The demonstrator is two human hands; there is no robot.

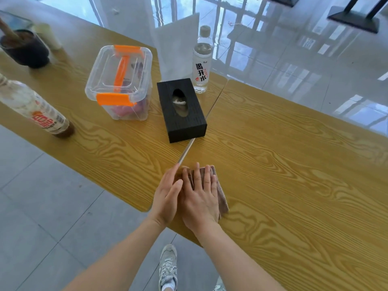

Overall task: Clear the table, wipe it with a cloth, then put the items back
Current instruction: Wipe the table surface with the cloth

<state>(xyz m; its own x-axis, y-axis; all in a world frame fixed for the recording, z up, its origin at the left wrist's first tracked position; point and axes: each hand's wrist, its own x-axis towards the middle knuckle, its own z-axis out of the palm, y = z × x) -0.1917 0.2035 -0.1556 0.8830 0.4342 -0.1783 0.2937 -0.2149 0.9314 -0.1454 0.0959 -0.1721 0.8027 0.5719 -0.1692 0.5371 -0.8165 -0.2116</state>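
A folded brown cloth (222, 193) lies flat near the front edge of the wooden table (294, 164). My right hand (201, 198) presses flat on it with straight fingers. My left hand (168, 196) stands on edge against the cloth's left side, fingers straight. Farther back stand a black tissue box (181, 110), a clear plastic box with orange clips (120, 82) and a water bottle with a white label (202, 61).
A second bottle with a red label (33, 108) stands at the left edge, with a dark cup (25, 49) behind it. A seam (212, 108) splits the two tabletops. Grey floor tiles and my shoe (168, 265) show below the table's front edge.
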